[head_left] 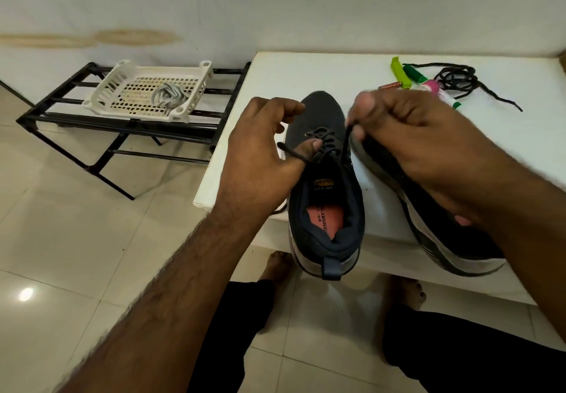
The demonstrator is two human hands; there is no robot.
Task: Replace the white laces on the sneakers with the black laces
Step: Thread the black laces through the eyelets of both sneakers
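A dark sneaker (pixel 326 196) stands heel toward me on the white table (pixel 306 71), with a black lace (pixel 324 143) threaded through its eyelets. My left hand (pixel 260 153) pinches the left end of that lace beside the shoe. My right hand (pixel 407 135) pinches the right end, pulled up from the eyelets. The second dark sneaker (pixel 428 224) lies on its side under my right forearm. A loose black lace (pixel 459 80) lies coiled at the table's far right. The white laces (pixel 170 97) sit bundled in a white basket (pixel 122 89).
The basket rests on a black metal rack (pixel 70 123) left of the table. Green and pink markers and small items (pixel 413 80) lie near the loose lace. My bare feet and dark trousers are below the table's front edge, on a tiled floor.
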